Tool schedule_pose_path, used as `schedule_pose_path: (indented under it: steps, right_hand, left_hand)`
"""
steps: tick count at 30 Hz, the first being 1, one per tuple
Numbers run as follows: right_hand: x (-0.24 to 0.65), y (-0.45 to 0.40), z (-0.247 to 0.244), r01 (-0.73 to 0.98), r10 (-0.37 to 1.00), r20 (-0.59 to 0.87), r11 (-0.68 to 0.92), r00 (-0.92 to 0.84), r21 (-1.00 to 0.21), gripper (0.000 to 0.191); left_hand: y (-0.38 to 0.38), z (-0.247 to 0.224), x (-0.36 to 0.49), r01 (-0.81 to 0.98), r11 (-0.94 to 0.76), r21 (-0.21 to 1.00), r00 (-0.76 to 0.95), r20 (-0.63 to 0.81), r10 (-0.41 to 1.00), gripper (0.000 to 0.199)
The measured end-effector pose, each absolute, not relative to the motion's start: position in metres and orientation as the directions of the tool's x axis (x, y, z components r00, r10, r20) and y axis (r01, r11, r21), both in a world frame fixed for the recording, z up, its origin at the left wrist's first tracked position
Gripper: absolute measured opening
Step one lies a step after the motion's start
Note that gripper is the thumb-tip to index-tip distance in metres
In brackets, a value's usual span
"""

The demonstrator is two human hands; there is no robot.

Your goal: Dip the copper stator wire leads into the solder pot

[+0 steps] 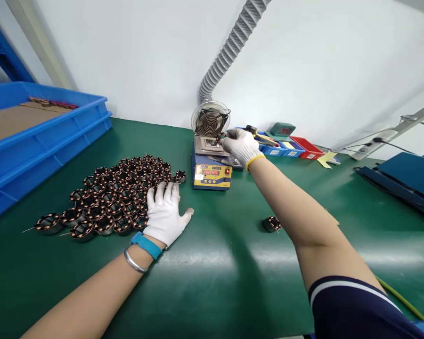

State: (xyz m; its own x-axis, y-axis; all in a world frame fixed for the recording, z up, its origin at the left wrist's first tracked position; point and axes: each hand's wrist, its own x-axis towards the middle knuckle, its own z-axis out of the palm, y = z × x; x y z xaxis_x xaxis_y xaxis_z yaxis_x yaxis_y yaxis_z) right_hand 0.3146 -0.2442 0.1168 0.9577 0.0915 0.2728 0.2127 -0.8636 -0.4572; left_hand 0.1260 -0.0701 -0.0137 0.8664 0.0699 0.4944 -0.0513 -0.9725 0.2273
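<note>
My right hand, in a white glove, grips a copper-wound motor stator over the metal top of a solder pot. The pot is blue and yellow with lit red digits. Gloved too, my left hand rests with its fingers spread and thumb out at the right edge of a cluster of stators. Its fingertips are close to the nearest ones, and I cannot tell if they touch. A single stator lies on its side below my right forearm.
A fan and grey duct hose stand behind the pot. On the left is a large blue crate. Small blue bins and a red bin sit back right, near a power strip. The green table spans the front.
</note>
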Motion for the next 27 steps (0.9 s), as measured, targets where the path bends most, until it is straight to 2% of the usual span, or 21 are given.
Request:
schedule_pose_path:
  steps: [4, 11, 16, 20, 27]
  right_hand:
    - [0.349, -0.238, 0.123, 0.182, 0.009, 0.336, -0.853, 0.942, -0.490, 0.034]
    - [0.359, -0.227, 0.104, 0.182, 0.038, 0.325, -0.886, 0.945, -0.425, 0.030]
    - [0.359, -0.226, 0.101, 0.181, 0.052, 0.318, -0.902, 0.947, -0.391, 0.028]
    - [0.357, -0.226, 0.105, 0.174, 0.038, 0.321, -0.897, 0.946, -0.407, 0.028]
    - [0.360, -0.226, 0.104, 0.183, 0.036, 0.342, -0.893, 0.939, -0.411, 0.032]
  left_hand:
    - [-0.069, -0.016, 0.128, -0.049, -0.977, 0.206, 0.890, 0.452, 0.051, 0.069]
    - [-0.072, -0.013, 0.123, -0.182, -0.953, 0.243, 0.889, 0.455, -0.054, 0.056]
    - [-0.074, -0.019, 0.123, -0.299, -0.914, 0.274, 0.863, 0.487, -0.136, 0.054]
    - [-0.074, -0.020, 0.124, -0.287, -0.910, 0.301, 0.852, 0.515, -0.099, 0.056]
    - [-0.072, -0.016, 0.125, -0.204, -0.931, 0.304, 0.901, 0.430, -0.057, 0.046]
